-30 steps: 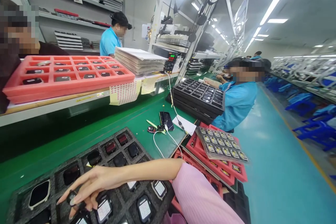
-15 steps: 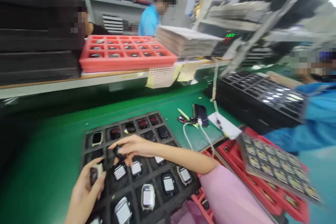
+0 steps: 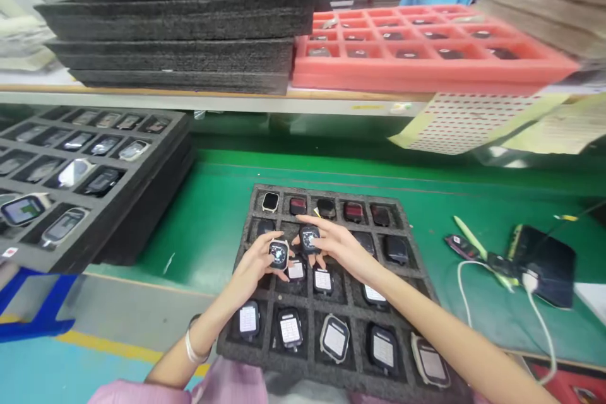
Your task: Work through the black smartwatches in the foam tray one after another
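Note:
A black foam tray (image 3: 246,233) with rows of small watch bodies lies on the green bench in front of me. My left hand (image 3: 255,265) is closed on one watch body (image 3: 279,254), its lit face turned up, just above the tray's second row. Beside it my right hand (image 3: 338,246) pinches a second watch body (image 3: 310,239) between thumb and fingers. The two hands nearly touch over the tray's middle. Other watch bodies (image 3: 335,337) lie in the near pockets, several with white labels on top.
A stack of black trays with watch bodies (image 3: 71,167) stands at the left. On the shelf above sit piled foam trays (image 3: 180,19) and a red tray (image 3: 426,50). A phone (image 3: 542,262) with a white cable (image 3: 466,293) lies at the right. A person in blue stands behind the shelf.
My view swung left and down from the aisle to the tray. My left hand came in with a watch body, and both hands now hold watch bodies side by side over the tray.

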Demonstrator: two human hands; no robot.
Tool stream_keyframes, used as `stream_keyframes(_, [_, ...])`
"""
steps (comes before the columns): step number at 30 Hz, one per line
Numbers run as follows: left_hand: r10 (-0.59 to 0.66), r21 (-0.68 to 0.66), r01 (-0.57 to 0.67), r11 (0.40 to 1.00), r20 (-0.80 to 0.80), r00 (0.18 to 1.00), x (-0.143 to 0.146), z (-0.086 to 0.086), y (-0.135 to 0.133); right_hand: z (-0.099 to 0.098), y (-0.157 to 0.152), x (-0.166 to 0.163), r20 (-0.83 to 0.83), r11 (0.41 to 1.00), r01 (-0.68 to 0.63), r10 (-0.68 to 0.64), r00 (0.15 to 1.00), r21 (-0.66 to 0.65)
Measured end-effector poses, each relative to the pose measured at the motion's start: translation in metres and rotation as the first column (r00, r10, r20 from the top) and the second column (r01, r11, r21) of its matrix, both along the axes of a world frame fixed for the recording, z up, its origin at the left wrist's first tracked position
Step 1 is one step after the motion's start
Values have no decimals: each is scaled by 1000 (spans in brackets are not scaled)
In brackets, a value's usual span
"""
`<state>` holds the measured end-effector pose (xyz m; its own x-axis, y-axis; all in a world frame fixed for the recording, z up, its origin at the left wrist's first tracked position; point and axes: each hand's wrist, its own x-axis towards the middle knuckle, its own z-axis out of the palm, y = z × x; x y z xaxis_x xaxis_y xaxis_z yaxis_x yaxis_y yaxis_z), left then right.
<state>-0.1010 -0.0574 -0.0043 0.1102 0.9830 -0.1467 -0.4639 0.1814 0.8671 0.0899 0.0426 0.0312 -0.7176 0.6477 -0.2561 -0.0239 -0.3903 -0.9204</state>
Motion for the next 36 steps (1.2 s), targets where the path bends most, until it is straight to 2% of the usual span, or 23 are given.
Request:
stream_keyframes(3, [-13, 26, 14, 1000, -20, 1000, 0, -1, -1, 0, -2, -1, 33, 998, -1, -1, 999, 61])
stream_keyframes(13, [-17, 34, 19, 999, -75, 997, 1, 3, -2, -2, -2, 1, 38, 992, -23, 19, 999, 122])
stream_keyframes(16, [21, 52, -11, 999, -198, 980, 3, 4, -3, -1, -3, 1, 6, 994, -45, 45, 999, 99])
stream_keyframes(19, [87, 92, -55, 994, -388, 917, 4, 4, -4, 1, -4, 0, -43, 995, -74, 78, 996, 72])
stream_keyframes(24, [75, 121, -3, 993, -595, 800, 2, 7, -7, 2, -1, -2, -30, 991, -93, 96, 995, 94])
stream_keyframes(30, [118, 154, -27, 988, -628, 769, 2, 7, -6, 0, 0, -1, -10, 989, -132, 133, 991, 69])
stream_keyframes(36, [132, 160, -40, 986, -624, 770, 2, 10, -7, 2, 0, -2, -38, 993, -117, 118, 992, 35])
